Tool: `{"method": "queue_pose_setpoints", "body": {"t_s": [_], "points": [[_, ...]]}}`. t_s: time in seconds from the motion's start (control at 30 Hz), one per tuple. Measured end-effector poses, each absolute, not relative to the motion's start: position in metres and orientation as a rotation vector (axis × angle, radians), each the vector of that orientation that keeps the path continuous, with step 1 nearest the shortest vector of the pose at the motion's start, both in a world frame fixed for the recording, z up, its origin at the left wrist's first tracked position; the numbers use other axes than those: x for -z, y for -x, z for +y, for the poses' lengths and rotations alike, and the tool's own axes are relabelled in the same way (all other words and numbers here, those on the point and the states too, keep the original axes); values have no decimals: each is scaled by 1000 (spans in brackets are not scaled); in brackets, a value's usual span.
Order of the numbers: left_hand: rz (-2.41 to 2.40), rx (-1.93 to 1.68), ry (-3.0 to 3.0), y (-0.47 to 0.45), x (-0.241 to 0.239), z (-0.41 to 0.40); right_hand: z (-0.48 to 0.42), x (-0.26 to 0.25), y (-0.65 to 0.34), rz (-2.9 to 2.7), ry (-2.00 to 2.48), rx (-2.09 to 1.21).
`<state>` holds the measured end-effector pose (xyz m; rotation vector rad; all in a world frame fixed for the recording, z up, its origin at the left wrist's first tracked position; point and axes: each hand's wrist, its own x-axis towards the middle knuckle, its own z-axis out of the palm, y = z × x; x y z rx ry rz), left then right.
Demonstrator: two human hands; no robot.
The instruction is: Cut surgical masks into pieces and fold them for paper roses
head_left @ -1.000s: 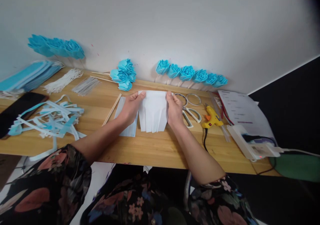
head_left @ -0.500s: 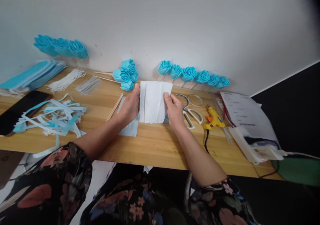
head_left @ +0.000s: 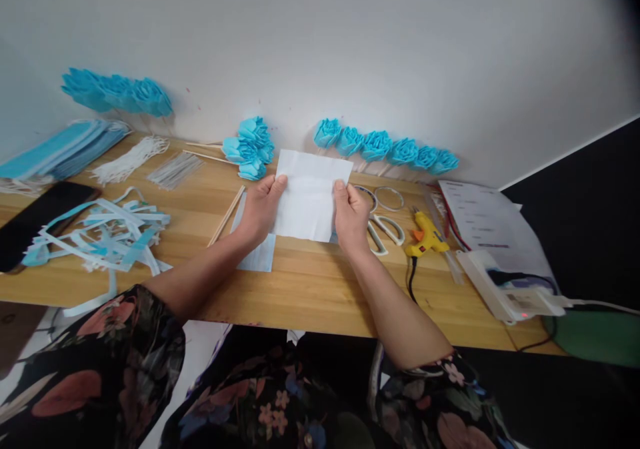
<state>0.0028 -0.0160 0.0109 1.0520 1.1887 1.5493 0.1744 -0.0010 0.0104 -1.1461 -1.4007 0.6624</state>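
Note:
A white, lightly creased sheet (head_left: 311,196), which looks like mask fabric, is stretched upright between my hands above the table. My left hand (head_left: 261,210) pinches its left edge, thumb on the near face. At the opposite edge my right hand (head_left: 351,216) grips it the same way. Below and left of the sheet lies a pale blue pleated piece (head_left: 259,254) on the wood, partly covered by my left hand and arm. White-handled scissors (head_left: 385,232) rest just right of my right hand. Thin wooden sticks (head_left: 227,216) lie left of my left hand.
Blue fabric flowers (head_left: 376,146) on sticks lean along the wall, with more flowers (head_left: 250,148) behind my left hand. Cut strips (head_left: 107,229), a phone (head_left: 40,219) and masks (head_left: 65,146) lie left. A yellow glue gun (head_left: 427,234) and power strip (head_left: 500,289) are at right.
The sheet has opened out wider and flatter, its pleats smoothed. My hands have spread slightly, and my left thumb has come round onto the near face.

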Motion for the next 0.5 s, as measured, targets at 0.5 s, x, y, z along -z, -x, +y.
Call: {"method": "queue_pose_setpoints", "body": {"t_s": [0.5], "points": [[1210, -1650, -971, 3, -2, -5, 1, -2, -172, -1406, 1075, -1162]]}}
